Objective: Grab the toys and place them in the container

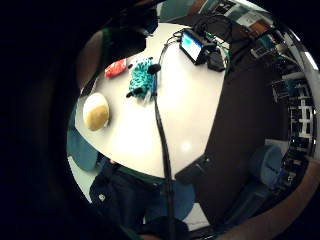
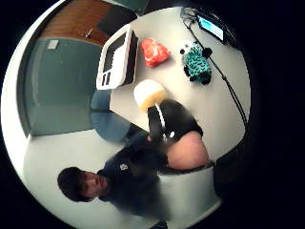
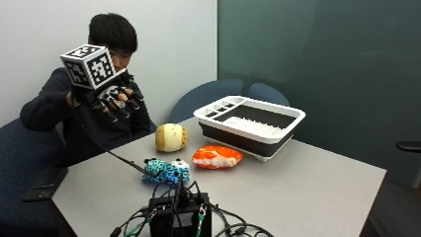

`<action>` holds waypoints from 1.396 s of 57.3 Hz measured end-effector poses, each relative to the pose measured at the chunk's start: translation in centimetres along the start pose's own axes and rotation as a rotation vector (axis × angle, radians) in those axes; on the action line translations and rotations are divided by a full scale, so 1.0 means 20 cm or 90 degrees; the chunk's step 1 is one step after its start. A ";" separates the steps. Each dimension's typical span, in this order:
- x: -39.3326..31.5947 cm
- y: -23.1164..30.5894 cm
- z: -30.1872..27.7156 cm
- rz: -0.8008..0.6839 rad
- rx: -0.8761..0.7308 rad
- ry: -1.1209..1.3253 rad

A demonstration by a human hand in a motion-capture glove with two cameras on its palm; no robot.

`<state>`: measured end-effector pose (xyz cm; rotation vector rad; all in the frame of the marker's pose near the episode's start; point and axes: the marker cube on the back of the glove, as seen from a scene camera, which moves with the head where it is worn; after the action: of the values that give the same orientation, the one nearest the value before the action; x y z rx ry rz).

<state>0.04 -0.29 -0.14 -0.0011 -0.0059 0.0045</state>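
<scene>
Three soft toys lie on the grey table [image 3: 309, 182]: a cream and yellow round one [image 3: 171, 137] [image 1: 96, 111] [image 2: 148, 94] at the near edge by the person, an orange and white one [image 3: 217, 156] [image 1: 115, 67] [image 2: 154, 51] in front of the container, and a teal spotted one [image 3: 167, 170] [image 1: 141, 76] [image 2: 197, 64]. The container [image 3: 253, 123] [image 2: 116, 58] is a white-rimmed black bin with nothing in it. My gloved right hand [image 3: 113, 101] is raised high above the table's edge, well clear of all toys, fingers loosely spread and holding nothing.
A black device with a lit screen [image 3: 181, 217] [image 1: 194, 46] [image 2: 211, 27] and a tangle of cables sits at the table's front edge, with a cable running past the teal toy. Blue chairs [image 3: 220, 96] stand behind the table. A phone [image 3: 45, 183] lies on a seat.
</scene>
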 end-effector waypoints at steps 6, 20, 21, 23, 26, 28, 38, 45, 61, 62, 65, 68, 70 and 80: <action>0.00 -0.03 -0.01 -0.008 -0.010 0.005; -0.02 -0.20 0.02 0.005 -0.026 0.055; -0.02 -0.22 0.04 0.008 -0.030 0.059; -0.02 -0.27 0.07 0.017 -0.040 0.070; -0.02 -0.35 0.15 0.027 -0.052 0.093; -0.01 -0.40 0.20 0.031 -0.062 0.104; -0.02 -0.56 0.59 0.083 -0.183 0.146; 0.09 -0.72 0.79 0.093 -0.234 0.195; 0.12 -0.78 0.83 0.021 -0.131 0.234; 0.11 -0.78 0.83 0.015 -0.131 0.233; 0.09 -0.77 0.81 0.004 -0.127 0.218; 0.06 -0.75 0.78 -0.006 -0.123 0.186; 0.04 -0.74 0.74 -0.015 -0.121 0.161; -0.20 -0.66 0.37 -0.083 -0.040 0.026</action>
<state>-4.02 -13.51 7.18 -0.0642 0.0340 -0.1258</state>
